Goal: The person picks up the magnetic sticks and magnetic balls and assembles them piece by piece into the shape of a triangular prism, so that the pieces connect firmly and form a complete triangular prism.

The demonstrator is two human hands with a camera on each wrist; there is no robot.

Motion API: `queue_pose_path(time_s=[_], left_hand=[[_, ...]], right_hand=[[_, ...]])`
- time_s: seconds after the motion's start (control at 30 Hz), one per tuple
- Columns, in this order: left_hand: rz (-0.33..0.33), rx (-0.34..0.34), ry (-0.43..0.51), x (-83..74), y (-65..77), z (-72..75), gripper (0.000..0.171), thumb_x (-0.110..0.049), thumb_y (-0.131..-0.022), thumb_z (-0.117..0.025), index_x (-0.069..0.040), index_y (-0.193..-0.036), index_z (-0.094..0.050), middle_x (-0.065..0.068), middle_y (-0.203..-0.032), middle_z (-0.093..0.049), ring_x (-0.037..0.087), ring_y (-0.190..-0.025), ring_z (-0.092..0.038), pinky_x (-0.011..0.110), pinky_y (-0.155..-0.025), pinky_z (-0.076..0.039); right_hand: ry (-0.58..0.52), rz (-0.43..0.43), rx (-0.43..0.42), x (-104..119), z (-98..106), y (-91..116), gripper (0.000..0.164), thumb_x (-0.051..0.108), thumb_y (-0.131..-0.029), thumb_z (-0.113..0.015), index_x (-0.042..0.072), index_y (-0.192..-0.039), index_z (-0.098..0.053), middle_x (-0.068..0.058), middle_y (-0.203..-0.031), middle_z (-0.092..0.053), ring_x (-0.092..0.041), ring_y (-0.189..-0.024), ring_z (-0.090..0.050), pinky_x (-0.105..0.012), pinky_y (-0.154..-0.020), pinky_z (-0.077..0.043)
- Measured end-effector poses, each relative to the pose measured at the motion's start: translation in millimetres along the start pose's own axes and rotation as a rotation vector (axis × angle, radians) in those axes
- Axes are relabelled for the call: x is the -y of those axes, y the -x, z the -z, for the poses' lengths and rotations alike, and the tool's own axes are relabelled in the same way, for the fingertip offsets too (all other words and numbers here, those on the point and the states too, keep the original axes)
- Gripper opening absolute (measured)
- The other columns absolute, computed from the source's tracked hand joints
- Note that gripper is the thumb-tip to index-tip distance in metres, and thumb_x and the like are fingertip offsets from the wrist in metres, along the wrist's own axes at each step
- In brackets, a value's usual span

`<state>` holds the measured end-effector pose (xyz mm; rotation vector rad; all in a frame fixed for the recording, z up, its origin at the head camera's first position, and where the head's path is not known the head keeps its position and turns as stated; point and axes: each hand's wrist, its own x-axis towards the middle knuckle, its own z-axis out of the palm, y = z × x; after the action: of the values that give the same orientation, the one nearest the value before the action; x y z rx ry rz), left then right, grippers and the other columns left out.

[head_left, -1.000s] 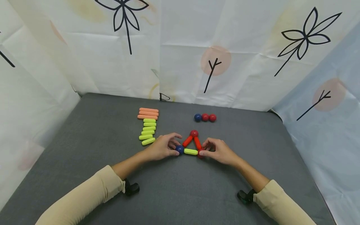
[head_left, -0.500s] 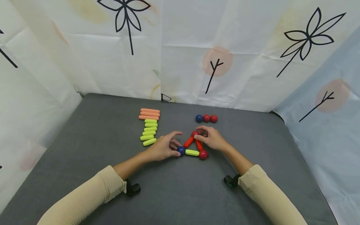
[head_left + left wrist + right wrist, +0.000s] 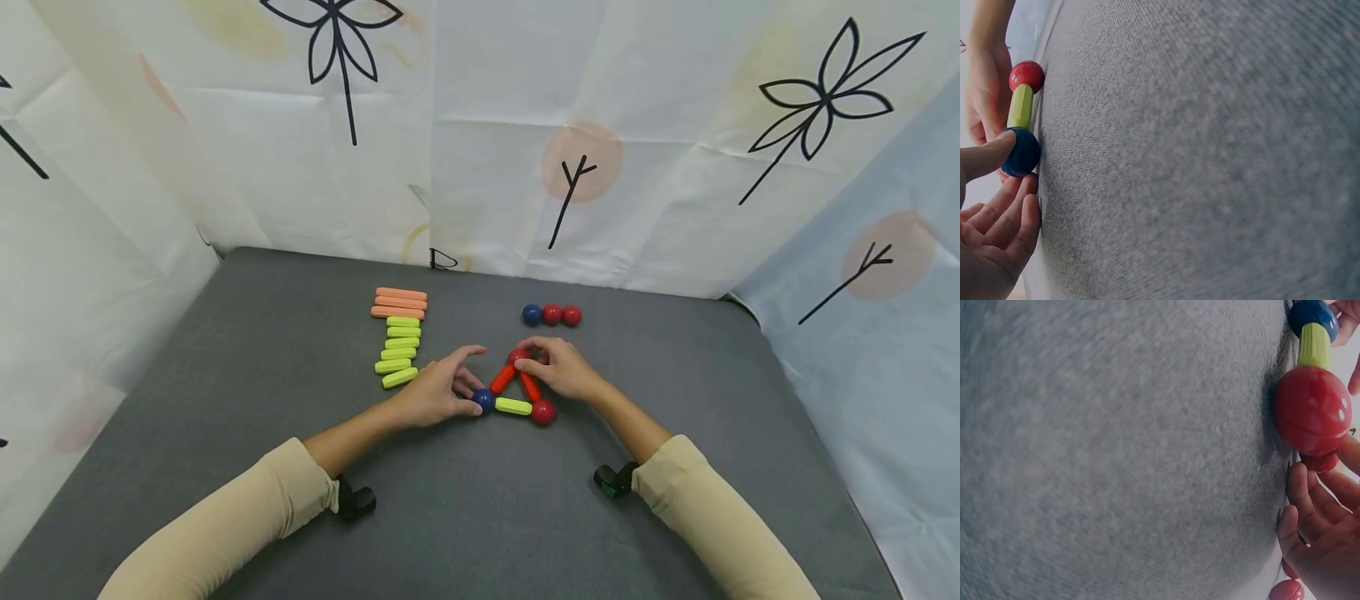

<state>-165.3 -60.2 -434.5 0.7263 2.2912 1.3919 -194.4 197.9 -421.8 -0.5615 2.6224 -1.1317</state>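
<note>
A small triangle of balls and rods lies flat on the table. Its left corner is a blue ball (image 3: 483, 402), pinched between the thumb and fingers of my left hand (image 3: 437, 392). At the far corner, my right hand (image 3: 566, 369) pinches a red ball (image 3: 517, 355), partly covered by the fingers. Two red rods (image 3: 503, 379) run down from that ball. A yellow-green rod (image 3: 1020, 106) joins the blue ball to another red ball (image 3: 1313, 410) at the right corner, which no hand touches.
Behind the left hand, several yellow-green rods (image 3: 403, 342) lie in a column below three orange rods (image 3: 400, 302). A blue ball (image 3: 532, 314) and two red balls (image 3: 552, 314) sit in a row farther back. Patterned cloth (image 3: 495, 192) hangs behind the grey table (image 3: 480, 517).
My right hand has gone from the red ball at the triangle's right corner to the red ball at the far corner. My left hand has stayed at the blue ball.
</note>
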Motion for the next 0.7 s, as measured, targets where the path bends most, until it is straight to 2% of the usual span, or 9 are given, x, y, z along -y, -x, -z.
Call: queue_pose_path(time_s=[0.1, 0.3, 0.47, 0.7], left_hand=[[0.007, 0.002, -0.002, 0.2, -1.2, -1.3, 0.084, -0.006, -0.083, -0.081, -0.007, -0.152, -0.033, 0.005, -0.11, -0.072, 0.016, -0.098, -0.068, 0.038, -0.09, -0.054], [0.007, -0.005, -0.018, -0.2, -1.8, -5.6, 0.082, -0.006, -0.083, -0.08, -0.006, -0.151, -0.034, 0.006, -0.111, -0.072, 0.017, -0.098, -0.068, 0.037, -0.091, -0.054], [-0.019, -0.016, -0.023, 0.6, -1.9, -8.0, 0.08, -0.005, -0.083, -0.08, -0.004, -0.15, -0.035, 0.006, -0.111, -0.071, 0.017, -0.097, -0.067, 0.036, -0.089, -0.055], [-0.045, -0.02, -0.032, 1.9, -0.7, -7.2, 0.079, -0.007, -0.083, -0.081, -0.004, -0.149, -0.036, 0.007, -0.112, -0.071, 0.015, -0.094, -0.067, 0.033, -0.086, -0.055]], right_hand=[[0.001, 0.002, 0.003, 0, 0, 1, 0.033, 0.019, -0.097, -0.066, -0.001, -0.124, -0.064, -0.01, -0.096, -0.068, -0.017, -0.072, -0.058, -0.029, -0.064, -0.046], [-0.007, -0.017, -0.006, 1, 2, 15, 0.047, 0.021, -0.098, -0.065, -0.004, -0.137, -0.054, -0.019, -0.12, -0.067, -0.02, -0.083, -0.064, -0.033, -0.074, -0.052], [-0.047, -0.011, 0.041, 0, 8, 38, 0.048, 0.022, -0.097, -0.065, -0.004, -0.136, -0.055, -0.018, -0.12, -0.067, -0.021, -0.087, -0.065, -0.031, -0.074, -0.052], [-0.044, 0.044, 0.086, -6, 9, 64, 0.044, 0.02, -0.094, -0.07, -0.001, -0.131, -0.061, -0.006, -0.107, -0.07, -0.018, -0.091, -0.063, -0.028, -0.074, -0.052]])
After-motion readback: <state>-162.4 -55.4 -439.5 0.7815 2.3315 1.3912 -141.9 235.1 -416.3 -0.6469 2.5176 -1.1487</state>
